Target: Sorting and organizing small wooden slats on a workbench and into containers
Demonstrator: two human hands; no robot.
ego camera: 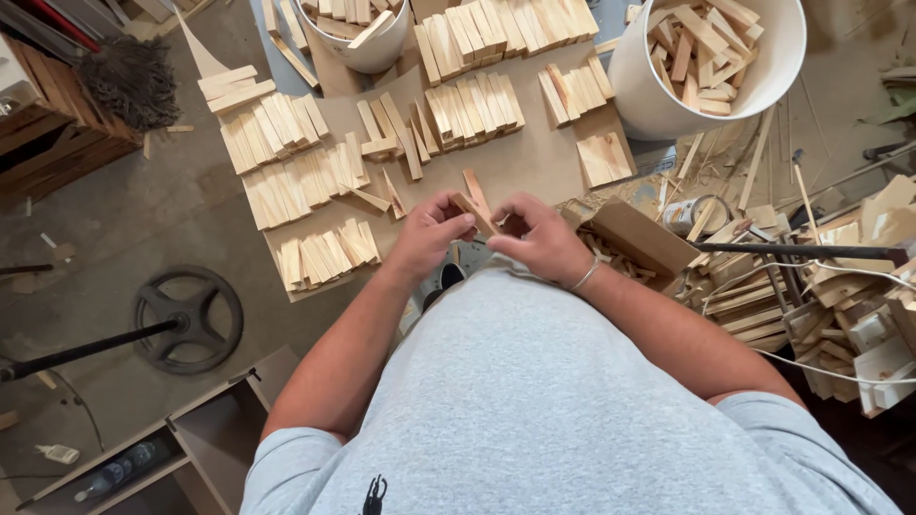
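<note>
1. Between the two hands, in front of the belly, sits a small wood piece (474,212), pale, flat and thin.
2. Left hand (431,232) pinches one end with curled fingers; right hand (536,234) grips the other end, a thin bracelet (585,277) on its wrist.
3. Below lie rows of smooth wood slats (286,181) on brown cardboard (534,162), beside a round white bucket (668,100) of rough scraps.

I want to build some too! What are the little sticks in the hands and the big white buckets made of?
The small stick held between the left hand and right hand looks like pale, unpainted wood: bare tan surface, cut edges, like the stacked pieces on the cardboard sheet. The white bucket looks like smooth plastic, though that is less sure.
</note>
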